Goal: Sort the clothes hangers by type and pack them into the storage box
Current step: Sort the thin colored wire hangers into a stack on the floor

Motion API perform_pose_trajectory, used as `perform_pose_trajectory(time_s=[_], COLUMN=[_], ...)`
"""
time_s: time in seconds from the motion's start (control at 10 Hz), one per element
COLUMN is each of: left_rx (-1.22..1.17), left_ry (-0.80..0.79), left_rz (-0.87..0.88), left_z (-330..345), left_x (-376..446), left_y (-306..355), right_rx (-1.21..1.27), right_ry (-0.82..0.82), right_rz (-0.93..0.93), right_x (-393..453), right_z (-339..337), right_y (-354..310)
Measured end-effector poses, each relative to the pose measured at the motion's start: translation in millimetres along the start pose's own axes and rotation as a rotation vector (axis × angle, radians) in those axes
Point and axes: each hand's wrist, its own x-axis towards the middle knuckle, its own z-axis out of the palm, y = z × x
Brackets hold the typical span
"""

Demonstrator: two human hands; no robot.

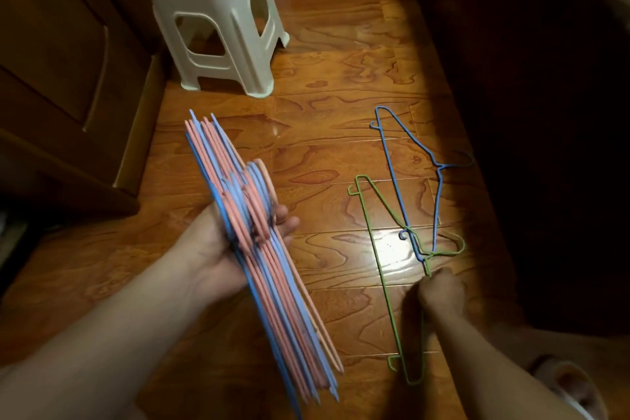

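Observation:
My left hand [218, 249] holds a thick stack of pink and blue plastic hangers [272, 283] edge-on, fingers curled round the middle near the hooks. A green wire hanger [381, 263] lies on the wooden floor to the right, with a blue wire hanger [392, 160] lying beyond it and overlapping it near their hooks. My right hand [439, 290] is down at the green hanger's neck, fingers bent round the wire. No storage box is in view.
A white plastic stool [235, 55] with a woven top stands on the floor [324, 79] at the back. Dark wooden furniture [68, 62] runs along the left. A dark shadowed area fills the right side. My foot in a slipper [566, 382] shows bottom right.

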Motion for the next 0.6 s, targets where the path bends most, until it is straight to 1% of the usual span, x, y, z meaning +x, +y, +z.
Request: perform_pose_trajectory(time_s=[0.1,0.2,0.3,0.4,0.5,0.6], left_rx=[0.131,0.165,0.161,0.090,0.028,-0.078], left_ry=[0.024,-0.049,-0.046,-0.042,-0.019,-0.017], left_rz=[0.002,0.004,0.037,0.082,0.116,0.184], left_z=[10.1,18.6,22.1,25.7,24.8,29.9], left_x=[-15.9,-22.7,-20.6,-25.6,-24.0,-32.3], left_y=[5.1,8.2,9.1,18.2,27.0,39.0], right_rx=[0.388,0.414,0.442,0.635,0.604,0.479], right_ry=[-0.219,-0.334,-0.269,-0.133,-0.037,-0.045], right_rz=[-0.160,-0.571,-0.807,-0.990,-1.184,-1.403], right_x=[-19.1,-44.9,-82.7,-131.6,-165.2,-185.3], right_z=[-18.7,-25.8,-38.8,-59.2,-73.0,-78.3], right_y=[-58.9,-125.4,-162.3,-184.7,-189.3,-188.4])
